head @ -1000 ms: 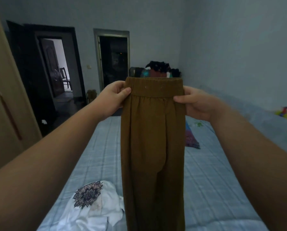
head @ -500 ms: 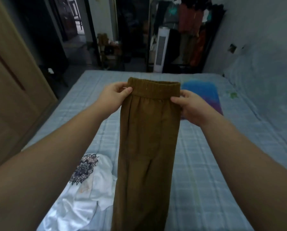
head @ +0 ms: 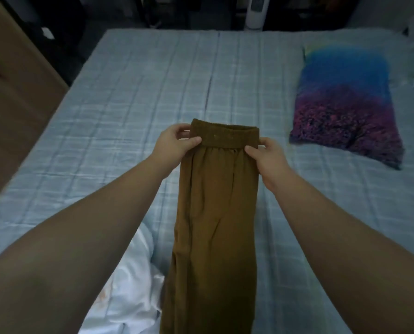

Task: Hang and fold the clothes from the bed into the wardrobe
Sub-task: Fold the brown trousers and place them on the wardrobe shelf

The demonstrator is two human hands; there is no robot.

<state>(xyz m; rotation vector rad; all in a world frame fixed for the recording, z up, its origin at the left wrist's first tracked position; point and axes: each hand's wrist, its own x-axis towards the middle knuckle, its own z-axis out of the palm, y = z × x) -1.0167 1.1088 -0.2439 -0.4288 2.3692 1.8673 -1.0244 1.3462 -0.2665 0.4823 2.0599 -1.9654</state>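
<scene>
Evidently the folding step is in hand. The brown trousers [head: 215,213] hang doubled lengthwise, legs together, above the middle of the bed [head: 153,92]. The left hand [head: 174,143] pinches the left end of the waistband [head: 225,136] and the right hand [head: 268,157] the right end, fingers [head: 191,142] curled on the cloth with the thumbs on the near face. The legs run down past the near edge of view, so I cannot tell if they touch the sheet.

Next, I judge, the trousers should be laid flat or doubled hem to waist, with the side edges kept matched. A crumpled white garment [head: 133,285] lies near left, just beside the legs, and could get caught under them. A blue-and-purple pillow [head: 345,104] lies far right, well apart. What looks like the wardrobe door [head: 15,92] stands at the left.
</scene>
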